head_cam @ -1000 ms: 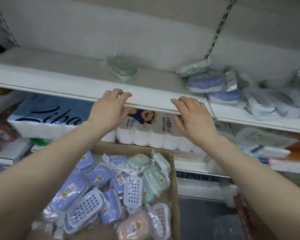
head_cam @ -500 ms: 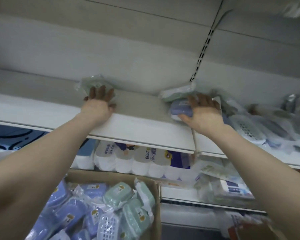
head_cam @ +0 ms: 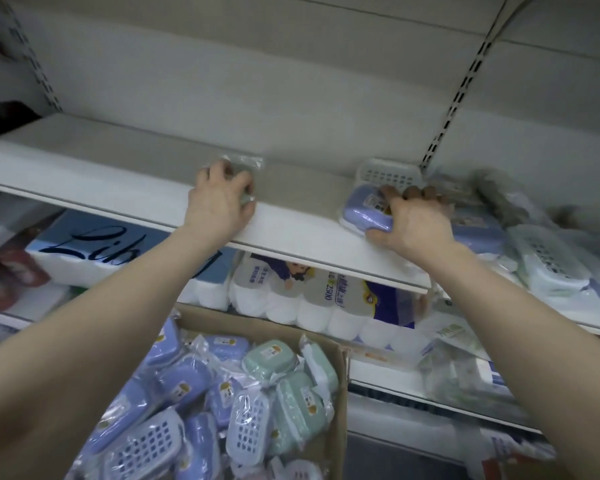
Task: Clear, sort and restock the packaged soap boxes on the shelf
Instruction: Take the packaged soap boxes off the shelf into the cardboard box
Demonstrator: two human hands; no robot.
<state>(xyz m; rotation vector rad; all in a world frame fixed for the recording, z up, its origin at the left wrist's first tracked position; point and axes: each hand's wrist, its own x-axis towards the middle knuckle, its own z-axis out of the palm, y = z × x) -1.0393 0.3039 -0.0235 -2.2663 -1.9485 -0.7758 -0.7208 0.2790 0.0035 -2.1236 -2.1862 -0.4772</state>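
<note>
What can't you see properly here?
All in the head view:
- Wrapped packet: the left hand covers it, so its colour is hidden.
- Pile of packets far right: blurred.
- Cardboard box: cut off by the bottom edge.
- Label on the purple soap box held by the right hand: too small to read.

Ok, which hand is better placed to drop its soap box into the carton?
Left, probably: left hand grips a wrapped soap box above the carton; right hand, gripping a purple soap box, is beyond its edge.
</note>
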